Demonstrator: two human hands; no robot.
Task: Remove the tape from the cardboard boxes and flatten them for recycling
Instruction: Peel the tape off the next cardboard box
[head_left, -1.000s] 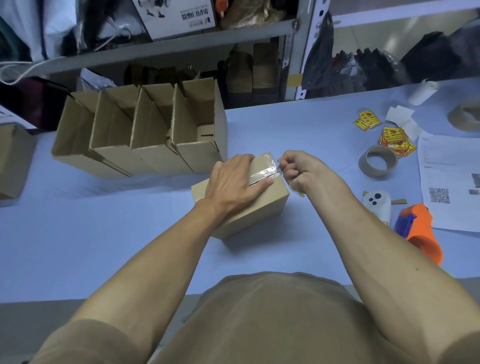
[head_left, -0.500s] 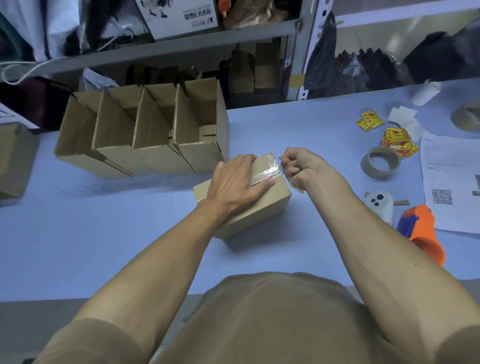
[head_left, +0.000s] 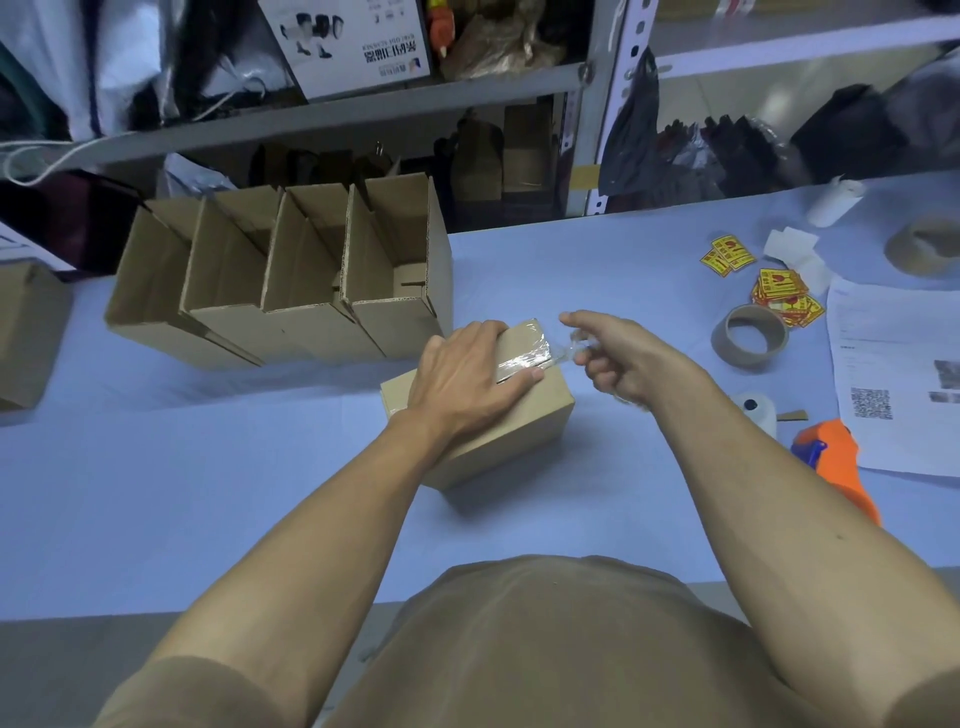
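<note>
A small closed cardboard box (head_left: 514, 431) sits on the blue table (head_left: 208, 493) in front of me. Clear tape (head_left: 524, 358) runs across its top seam. My left hand (head_left: 467, 379) lies flat on the box top with straight fingers, pressing it down. Just right of the box, my right hand (head_left: 618, 358) pinches the peeled end of the tape, which stretches from the box edge to my fingers. More crumpled clear tape shows under that hand.
Several open cardboard boxes (head_left: 291, 291) stand in a row behind the small box. Another box (head_left: 26, 332) sits at the far left. To the right lie a brown tape roll (head_left: 750, 338), yellow stickers (head_left: 779, 291), printed paper (head_left: 893, 379) and an orange tape dispenser (head_left: 836, 462).
My right hand has pulled away from the box corner to the right, lifting the tape end off the box. My left hand stays pressed on the box top.
</note>
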